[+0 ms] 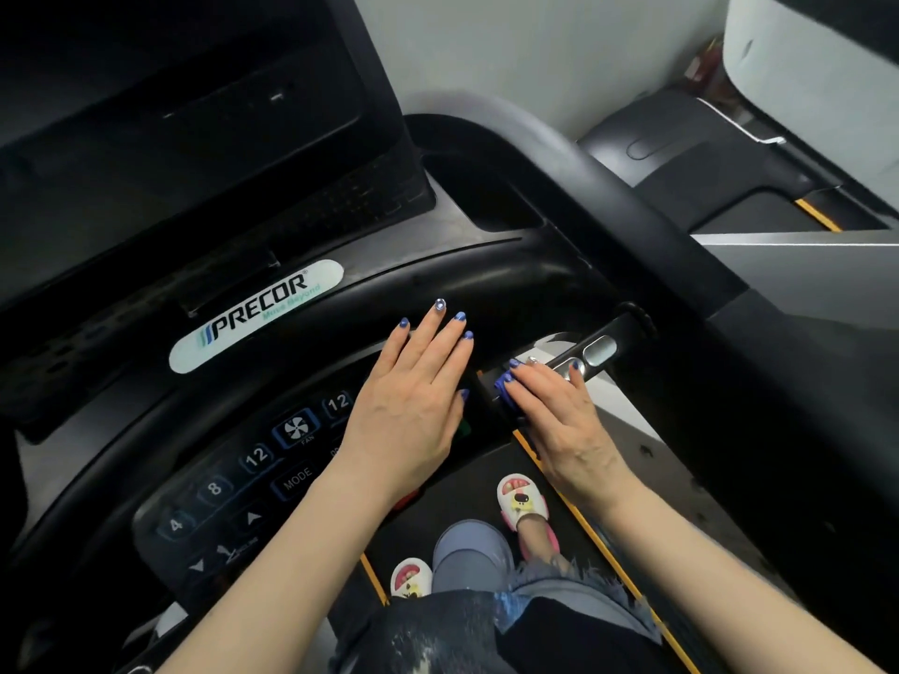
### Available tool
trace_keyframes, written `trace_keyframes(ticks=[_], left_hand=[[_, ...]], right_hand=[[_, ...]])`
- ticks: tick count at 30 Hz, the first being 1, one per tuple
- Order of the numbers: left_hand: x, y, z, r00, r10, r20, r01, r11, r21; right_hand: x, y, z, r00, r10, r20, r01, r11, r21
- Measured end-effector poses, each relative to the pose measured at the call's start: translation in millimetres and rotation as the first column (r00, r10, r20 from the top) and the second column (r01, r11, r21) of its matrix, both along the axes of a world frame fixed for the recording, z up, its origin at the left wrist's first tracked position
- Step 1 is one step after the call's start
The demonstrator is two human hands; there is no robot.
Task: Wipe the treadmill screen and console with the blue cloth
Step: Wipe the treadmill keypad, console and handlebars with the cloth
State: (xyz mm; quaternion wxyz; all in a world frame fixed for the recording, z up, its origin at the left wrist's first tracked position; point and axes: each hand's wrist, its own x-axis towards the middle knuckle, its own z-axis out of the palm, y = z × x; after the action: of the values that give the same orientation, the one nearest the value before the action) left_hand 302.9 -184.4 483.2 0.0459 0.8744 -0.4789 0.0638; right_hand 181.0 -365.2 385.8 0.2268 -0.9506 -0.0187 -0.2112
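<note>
Blue cloth (506, 387) bunched under right hand (559, 420), fingers curled over it, pressing on handrail grip (591, 350) at console's right edge. Left hand (413, 401) flat, fingers straight, holding nothing, resting on console (243, 484) btwn button panel and front bar. Screen (185, 138) dark, well apart from cloth. Risk: left palm near keys, could press btn; cloth small, may slip off rail.
</note>
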Motion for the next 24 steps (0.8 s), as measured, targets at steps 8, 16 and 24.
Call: trace_keyframes(ticks=[8,16,24], left_hand=[[0.8,0.8,0.9,1.0,-0.008,0.004,0.008,1.0,0.024],[0.0,-0.3,0.8,1.0,-0.006,-0.006,0.006,1.0,0.03],[-15.7,-9.8,-8.5,0.998,-0.065,-0.003,0.065,0.995,0.073]], right_hand=[[10.5,-17.1,10.4,0.999,-0.034,0.004,0.034,0.999,-0.035],[12.1,-31.1,8.8,0.995,-0.087,-0.047,0.085,0.996,-0.037],[2.8,-40.3,3.6,0.996,-0.091,-0.023,0.09,0.996,-0.015]])
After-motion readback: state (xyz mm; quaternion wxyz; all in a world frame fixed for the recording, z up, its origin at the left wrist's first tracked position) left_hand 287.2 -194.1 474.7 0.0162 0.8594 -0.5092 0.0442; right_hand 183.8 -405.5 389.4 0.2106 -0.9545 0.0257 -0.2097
